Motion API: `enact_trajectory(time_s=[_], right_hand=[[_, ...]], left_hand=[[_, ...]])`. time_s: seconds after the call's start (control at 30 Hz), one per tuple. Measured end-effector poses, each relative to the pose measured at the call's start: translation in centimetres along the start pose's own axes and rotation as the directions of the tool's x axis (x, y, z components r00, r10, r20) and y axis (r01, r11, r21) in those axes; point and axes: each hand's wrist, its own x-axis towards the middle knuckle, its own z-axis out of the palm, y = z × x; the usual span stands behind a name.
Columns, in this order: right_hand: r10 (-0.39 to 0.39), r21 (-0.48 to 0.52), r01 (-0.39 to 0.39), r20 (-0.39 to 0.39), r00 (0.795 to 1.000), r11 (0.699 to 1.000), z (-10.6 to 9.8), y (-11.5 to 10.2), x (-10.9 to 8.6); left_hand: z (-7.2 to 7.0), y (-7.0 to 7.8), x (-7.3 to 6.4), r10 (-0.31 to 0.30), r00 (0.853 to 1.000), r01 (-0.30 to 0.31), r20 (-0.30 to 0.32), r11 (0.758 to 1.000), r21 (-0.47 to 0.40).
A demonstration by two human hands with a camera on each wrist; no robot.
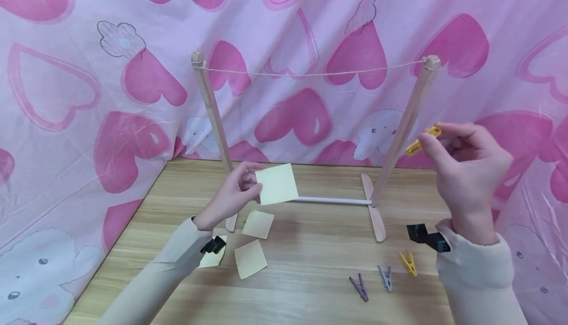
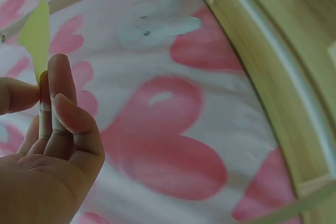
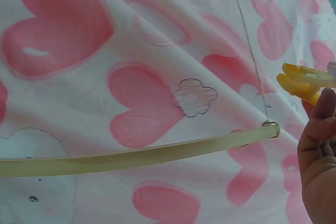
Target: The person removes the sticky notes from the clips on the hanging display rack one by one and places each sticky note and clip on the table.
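My left hand [image 1: 237,189] pinches a pale yellow sticky note [image 1: 278,185] by its left edge, raised above the table; the left wrist view shows the same note [image 2: 37,38] nearly edge-on between thumb and fingers. On the right, my right hand [image 1: 472,167] holds a yellow clothespin [image 1: 422,141] between thumb and fingertips, beside the right post of a wooden stand. In the right wrist view that clothespin [image 3: 302,82] points left from the fingers. A string [image 1: 310,74] runs between the tops of the stand's two posts, above both hands.
Several sticky notes [image 1: 250,259] lie on the wooden table [image 1: 310,285], one partly behind the left sleeve. At the front right lie a purple clothespin [image 1: 360,288], a blue-grey one and another yellow one. A white rod [image 1: 333,200] joins the stand's feet. Heart-print cloth hangs behind.
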Motion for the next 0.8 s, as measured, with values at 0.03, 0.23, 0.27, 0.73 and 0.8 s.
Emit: enact_trajectory(time_s=[0.03, 0.23, 0.27, 0.73, 0.8], right_hand=[[0.011, -0.061, -0.01, 0.008, 1.0, 0.998, -0.2, 0.1, -0.4], [0.05, -0.335, -0.015, 0.098, 0.994, 0.942, -1.3, 1.6, -2.9], [0.056, -0.342, -0.015, 0.108, 0.993, 0.939, -1.5, 1.9, -3.3], [0.514, -0.609, -0.31, 0.19, 0.837, 0.731, -2.6, 6.7, -12.9], [0.582, -0.669, -0.311, 0.224, 0.782, 0.675, -2.7, 7.6, -14.5]], left_hand=[[-0.2, -0.3, -0.3, -0.01, 1.0, 0.01, -0.001, 1.0, 0.011], [-1.2, -2.1, -2.2, -0.071, 0.997, 0.069, 0.016, 0.993, 0.101], [-1.4, -2.4, -2.5, -0.088, 0.996, 0.084, 0.026, 0.989, 0.119], [-2.3, -8.0, -6.4, -0.163, 0.946, 0.024, 0.278, 0.896, 0.443], [-2.4, -8.7, -6.6, -0.156, 0.934, -0.014, 0.32, 0.882, 0.471]])
